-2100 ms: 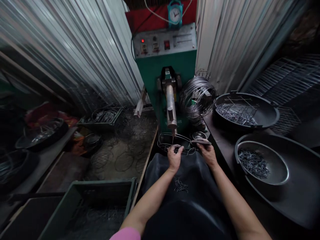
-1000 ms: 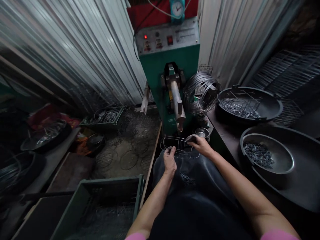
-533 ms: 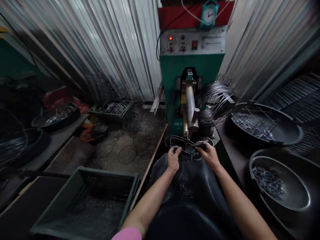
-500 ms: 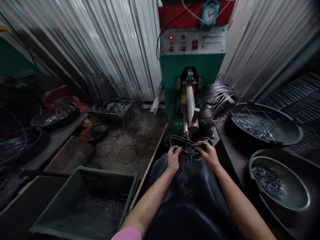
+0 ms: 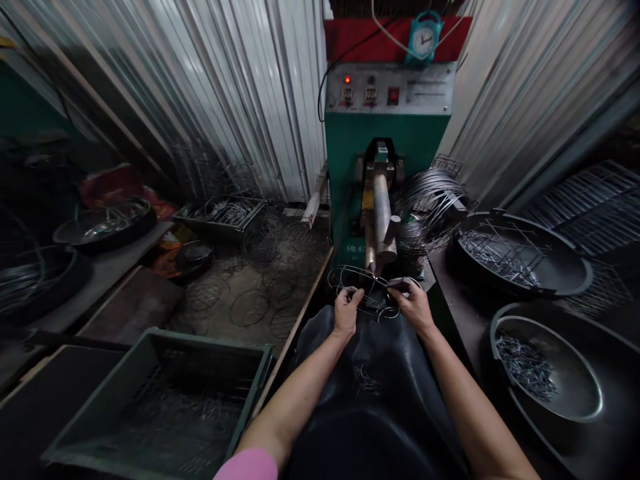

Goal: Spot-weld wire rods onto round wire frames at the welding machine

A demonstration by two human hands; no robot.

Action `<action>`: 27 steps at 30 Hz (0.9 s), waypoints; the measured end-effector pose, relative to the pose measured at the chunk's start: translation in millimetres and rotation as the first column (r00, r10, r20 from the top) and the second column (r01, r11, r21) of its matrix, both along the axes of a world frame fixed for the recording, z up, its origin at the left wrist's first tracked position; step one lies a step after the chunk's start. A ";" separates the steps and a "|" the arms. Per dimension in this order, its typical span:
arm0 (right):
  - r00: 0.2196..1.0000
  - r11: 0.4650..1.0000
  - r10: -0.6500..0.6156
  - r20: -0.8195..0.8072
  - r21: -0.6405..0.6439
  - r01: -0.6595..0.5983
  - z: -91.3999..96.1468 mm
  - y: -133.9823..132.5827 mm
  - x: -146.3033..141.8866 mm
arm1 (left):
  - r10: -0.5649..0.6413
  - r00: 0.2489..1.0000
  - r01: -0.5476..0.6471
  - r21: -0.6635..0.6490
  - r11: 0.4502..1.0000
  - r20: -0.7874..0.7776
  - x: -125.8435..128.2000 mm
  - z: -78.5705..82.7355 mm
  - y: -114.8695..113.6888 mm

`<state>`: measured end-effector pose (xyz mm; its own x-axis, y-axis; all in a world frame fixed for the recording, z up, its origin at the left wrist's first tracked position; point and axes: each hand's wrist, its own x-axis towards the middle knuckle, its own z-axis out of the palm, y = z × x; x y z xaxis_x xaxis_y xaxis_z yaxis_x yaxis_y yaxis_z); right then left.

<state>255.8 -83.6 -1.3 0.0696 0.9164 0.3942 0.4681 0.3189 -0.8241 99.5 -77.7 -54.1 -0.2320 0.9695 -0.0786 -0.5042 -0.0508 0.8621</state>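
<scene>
My left hand point(image 5: 349, 311) pinches the left side of a bent-wire frame point(image 5: 346, 269) with thumb and fingers. My right hand point(image 5: 414, 305) grips the frame's right side, with a small dark flat piece point(image 5: 399, 284) between its fingers; its kind I cannot make out. Just above the hands, the pointed electrode point(image 5: 371, 265) of a green spot welder point(image 5: 345, 153) meets the wires, or nearly so. Below the frame, a dark apron point(image 5: 370, 427) covers my lap, and several short wire bits point(image 5: 367, 380) lie on it.
Coiled wire point(image 5: 434, 200) hangs right of the welder. Two dark pans, one farther back point(image 5: 575, 270) and one nearer point(image 5: 575, 427), hold short metal pieces on the right. A green plastic crate point(image 5: 150, 337) stands at lower left. Wire rings point(image 5: 249, 308) lie on the floor.
My right hand has shifted slightly left with the wire frame, bringing its wires up by the electrode tip. The left hand keeps its hold. The camera view has tilted a little.
</scene>
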 end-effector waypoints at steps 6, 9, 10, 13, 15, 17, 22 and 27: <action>0.999 1.000 0.004 0.047 0.009 -0.005 5.1 10.8 -3.8 | -0.016 0.999 0.015 -0.004 1.000 -0.029 1.7 -2.2 1.4; 1.000 1.000 0.015 0.016 -0.018 -0.015 3.5 14.8 -5.9 | 0.004 0.999 -0.005 -0.029 1.000 -0.034 2.2 -1.0 0.1; 1.000 1.000 0.017 0.003 -0.025 -0.017 2.8 16.1 -6.1 | 0.008 0.999 -0.009 -0.036 0.999 -0.036 2.4 0.1 0.2; 1.000 0.999 0.011 -0.026 -0.045 -0.013 2.1 19.1 -5.5 | 0.007 0.999 -0.009 -0.050 0.999 -0.032 3.8 3.4 1.8; 0.999 0.998 0.009 -0.035 -0.058 -0.011 2.6 20.3 -4.3 | -0.001 1.000 0.000 -0.060 0.998 -0.018 4.8 4.2 2.8; 0.999 0.997 0.016 -0.032 -0.070 -0.019 3.4 21.0 -2.8 | -0.011 1.000 0.010 -0.073 0.997 -0.002 5.7 3.7 3.2; 0.999 0.997 0.024 -0.026 -0.070 -0.026 5.0 20.4 -1.5 | -0.024 0.998 0.029 -0.086 0.996 0.057 7.5 4.0 1.0; 0.953 0.986 -0.021 -0.301 -0.162 -0.030 2.5 16.0 -8.3 | -0.007 0.996 0.016 -0.107 0.994 0.084 8.7 9.8 -0.9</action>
<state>247.5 -67.7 1.2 0.1576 0.9669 0.2006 0.1892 0.1698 -0.9672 108.2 -78.6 -44.3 -0.2087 0.9570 -0.2013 -0.5749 0.0464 0.8169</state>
